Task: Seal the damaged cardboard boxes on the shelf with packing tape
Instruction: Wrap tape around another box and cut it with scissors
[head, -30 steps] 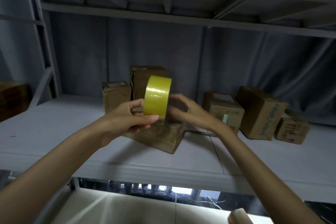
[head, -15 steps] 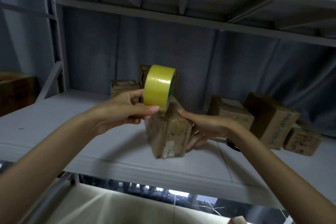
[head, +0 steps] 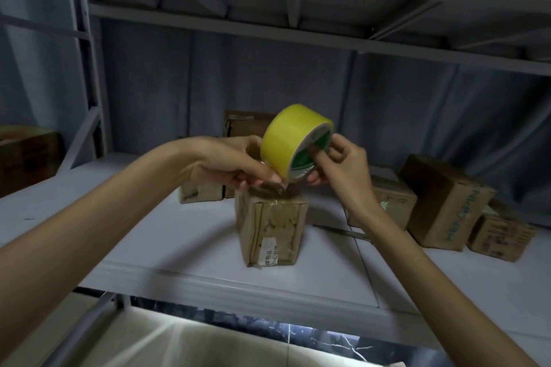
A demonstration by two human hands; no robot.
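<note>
The roll of yellow packing tape [head: 295, 143] is being held just above the upright cardboard box [head: 272, 229] standing near the front of the grey shelf [head: 167, 235]; the roll is judged light and stiff, its film thin, sticky and prone to folding on itself. It is being gripped by the right hand [head: 340, 165] with a finger through the core, a sound hold, while the left hand [head: 235, 165] is pinching at the free end. Other boxes [head: 444, 202] are lying behind.

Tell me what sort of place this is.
Most likely a storeroom or small warehouse: a grey metal shelf with another deck above, worn cardboard boxes scattered along it, and a roll of yellow packing tape in use.
</note>
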